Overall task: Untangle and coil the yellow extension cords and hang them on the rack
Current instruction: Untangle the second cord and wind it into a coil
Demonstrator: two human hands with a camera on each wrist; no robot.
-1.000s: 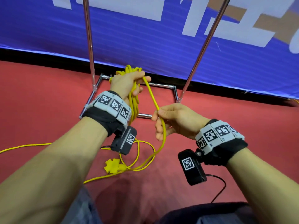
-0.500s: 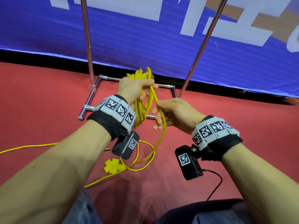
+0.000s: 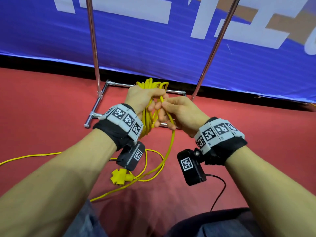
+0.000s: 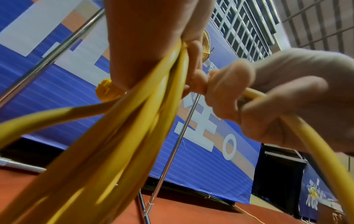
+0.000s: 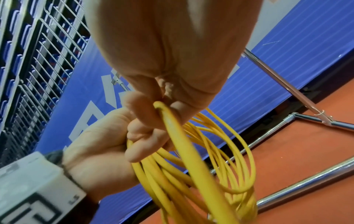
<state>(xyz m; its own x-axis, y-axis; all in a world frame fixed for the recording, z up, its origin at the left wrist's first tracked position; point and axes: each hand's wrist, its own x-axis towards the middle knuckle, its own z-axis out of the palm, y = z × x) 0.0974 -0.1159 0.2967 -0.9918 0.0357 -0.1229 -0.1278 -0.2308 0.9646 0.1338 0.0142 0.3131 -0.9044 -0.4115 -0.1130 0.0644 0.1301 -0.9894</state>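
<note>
Yellow cord coil (image 3: 147, 106) gripped in left hand (image 3: 142, 98) before rack (image 3: 93, 48); next strand (image 3: 171, 142) pinched by right hand (image 3: 177, 110). Plug (image 3: 119, 176) trailing on floor: snag likely, loops could be spilled.

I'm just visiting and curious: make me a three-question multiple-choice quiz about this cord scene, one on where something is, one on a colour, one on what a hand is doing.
1. Where does the yellow multi-outlet plug end lie?
A. on the red floor, below the left wrist
B. hung on the rack
C. in the right hand

2. What colour is the banner behind the metal rack?
A. green
B. blue with white shapes
C. black

3. What is the left hand doing?
A. resting flat on the floor
B. hanging idle
C. gripping the coiled yellow cord

Answers: 1 A, the head view shows it on the floor; 2 B, blue fills the background; 3 C, its fingers wrap the loops while the right hand pinches one strand.
</note>
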